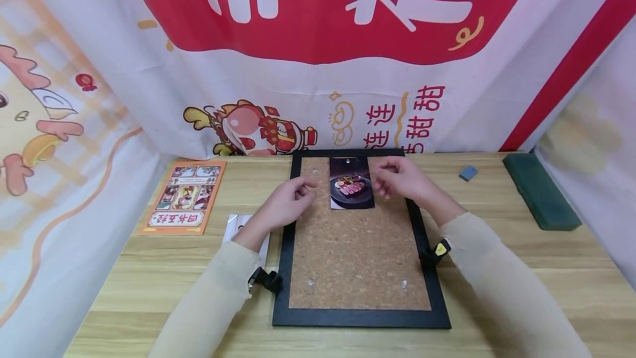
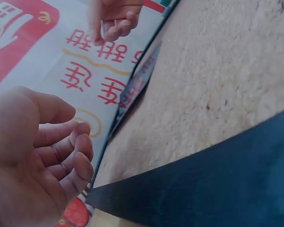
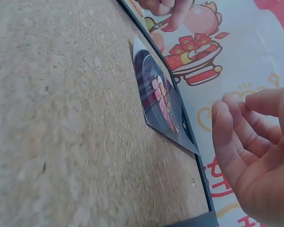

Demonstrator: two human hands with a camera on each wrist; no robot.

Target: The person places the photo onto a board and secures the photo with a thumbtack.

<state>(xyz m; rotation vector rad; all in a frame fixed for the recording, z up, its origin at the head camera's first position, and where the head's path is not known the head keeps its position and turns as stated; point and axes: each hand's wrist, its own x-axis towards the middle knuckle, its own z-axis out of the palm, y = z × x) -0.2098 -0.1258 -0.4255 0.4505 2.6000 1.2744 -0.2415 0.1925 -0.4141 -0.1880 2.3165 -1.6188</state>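
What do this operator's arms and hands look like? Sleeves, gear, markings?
Left hand and right hand: bare, no gloves. Left sleeve and right sleeve: long, plain, cream-beige. Small black left wrist gear and black right wrist gear sit near the cuffs; the right one carries a yellow marking, too small to read.

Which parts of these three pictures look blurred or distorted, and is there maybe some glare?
Head view: light fairly even, board reasonably clear; left wrist view: hazy, the near black frame soft, the photo squeezed by the steep angle; right wrist view: cork soft toward the left edge, pale patch at the photo's upper end, perhaps glare.
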